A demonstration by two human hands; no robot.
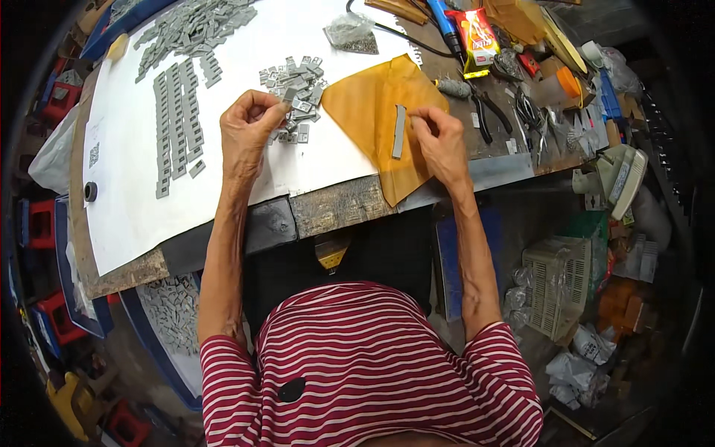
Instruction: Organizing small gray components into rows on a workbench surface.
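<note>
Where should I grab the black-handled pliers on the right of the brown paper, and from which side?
Probably best to take the pliers around both handles, bringing your right hand in from the near side: they lie with the handles spread and pointing toward you, the head away.

From the left side of the person's head, we're peering steeply down and forward over the near edge of the table (339, 200)! Closest is the striped shirt (357, 350), this side of the table; left hand (252, 134) and right hand (442, 150) show farther off, above it. The wide fisheye even catches a basket (553, 298) below table height.
</note>
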